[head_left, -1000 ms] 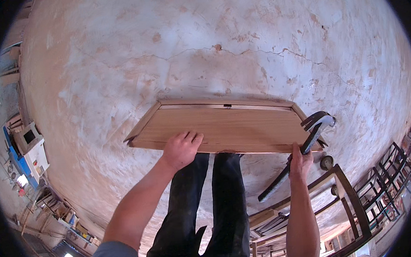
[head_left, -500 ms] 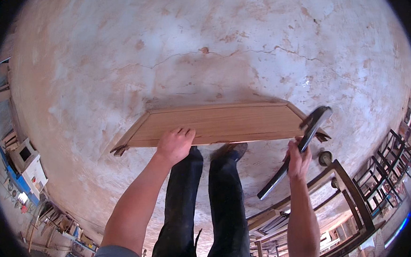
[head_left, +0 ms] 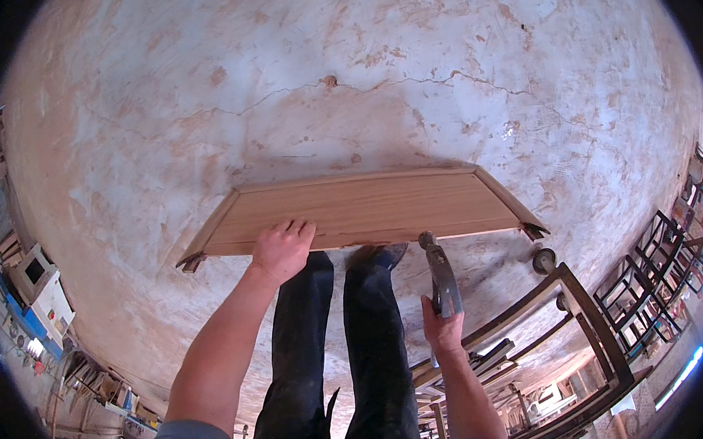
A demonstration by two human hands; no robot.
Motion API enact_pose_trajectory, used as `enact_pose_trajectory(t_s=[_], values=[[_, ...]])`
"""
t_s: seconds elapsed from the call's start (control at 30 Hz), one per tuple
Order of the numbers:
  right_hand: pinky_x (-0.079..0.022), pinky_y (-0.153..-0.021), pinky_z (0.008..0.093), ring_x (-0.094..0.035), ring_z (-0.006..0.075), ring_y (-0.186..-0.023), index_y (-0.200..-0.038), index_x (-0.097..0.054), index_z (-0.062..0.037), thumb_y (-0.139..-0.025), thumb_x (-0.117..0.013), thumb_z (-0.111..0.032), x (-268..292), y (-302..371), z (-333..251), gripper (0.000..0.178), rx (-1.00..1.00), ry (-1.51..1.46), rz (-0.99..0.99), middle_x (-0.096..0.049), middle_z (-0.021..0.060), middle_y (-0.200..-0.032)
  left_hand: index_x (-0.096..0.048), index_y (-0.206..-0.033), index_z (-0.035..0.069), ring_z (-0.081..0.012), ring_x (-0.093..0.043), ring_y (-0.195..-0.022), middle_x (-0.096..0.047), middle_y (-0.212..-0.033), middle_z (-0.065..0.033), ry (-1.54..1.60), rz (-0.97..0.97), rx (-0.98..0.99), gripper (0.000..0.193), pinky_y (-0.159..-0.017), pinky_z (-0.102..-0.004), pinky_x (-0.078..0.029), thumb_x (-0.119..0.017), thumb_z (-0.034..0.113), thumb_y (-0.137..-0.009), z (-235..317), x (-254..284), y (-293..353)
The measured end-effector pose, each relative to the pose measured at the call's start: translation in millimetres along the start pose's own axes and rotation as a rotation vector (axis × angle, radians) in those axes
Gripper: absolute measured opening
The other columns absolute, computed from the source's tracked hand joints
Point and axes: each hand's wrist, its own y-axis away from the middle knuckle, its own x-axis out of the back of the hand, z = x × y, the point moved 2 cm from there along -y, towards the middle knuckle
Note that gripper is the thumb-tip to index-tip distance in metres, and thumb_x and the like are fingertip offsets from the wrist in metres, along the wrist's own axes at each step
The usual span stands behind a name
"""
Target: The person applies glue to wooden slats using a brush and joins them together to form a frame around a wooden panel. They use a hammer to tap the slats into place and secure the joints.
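Note:
A brown wooden panel (head_left: pixel 383 205) with a frame along its far side and both ends stands in front of my legs. My left hand (head_left: pixel 283 249) grips its near edge left of the middle, fingers over the wood and thumb side hidden. My right hand (head_left: pixel 444 326) is closed around a hammer (head_left: pixel 444 282), right of my right leg. The hammer's head is by the panel's near edge, right of the middle; whether it touches is unclear. A dark, rough patch shows on that edge between my hands.
A wooden frame (head_left: pixel 608 340) lies at the lower right, beside a small round dark object (head_left: pixel 544 261). Dark stool-like frames (head_left: pixel 645 282) stand farther right. At the left is a white box-like machine (head_left: pixel 40 287). The pale floor (head_left: pixel 346 123) is cracked.
My right hand has brought the hammer leftward and lower, turning it from slanted to nearly upright in the picture. My left hand keeps its hold on the panel. The whole view has shifted slightly.

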Motion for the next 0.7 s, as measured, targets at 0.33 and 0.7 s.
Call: enact_pose_trajectory(t_s=[0.33,0.7], values=[[-0.051,-0.056,0.0414,-0.065,0.0397,-0.065,-0.085,-0.056,-0.0047,-0.082,-0.074,-0.017,-7,5,16,0.021,0.018,0.053,-0.009,-0.062,0.0179,-0.071,-0.063,-0.093,0.008,-0.0230,-0.067,-0.088,-0.068,-0.092,-0.0061,-0.043,0.036,0.010,0.018,-0.067,-0.0383,-0.056,-0.060,0.012,-0.076,-4,3,0],[-0.051,-0.065,0.0469,-0.065,0.0415,-0.075,-0.095,-0.060,-0.0063,-0.077,-0.070,-0.023,29,55,-12,0.026,-0.016,0.177,-0.029,-0.064,0.0204,-0.075,-0.062,-0.107,0.009,-0.0293,-0.064,-0.104,-0.066,-0.110,-0.0113,0.006,-0.047,0.054,0.028,-0.081,-0.0438,-0.054,-0.057,0.009,-0.079,-4,-8,4]])
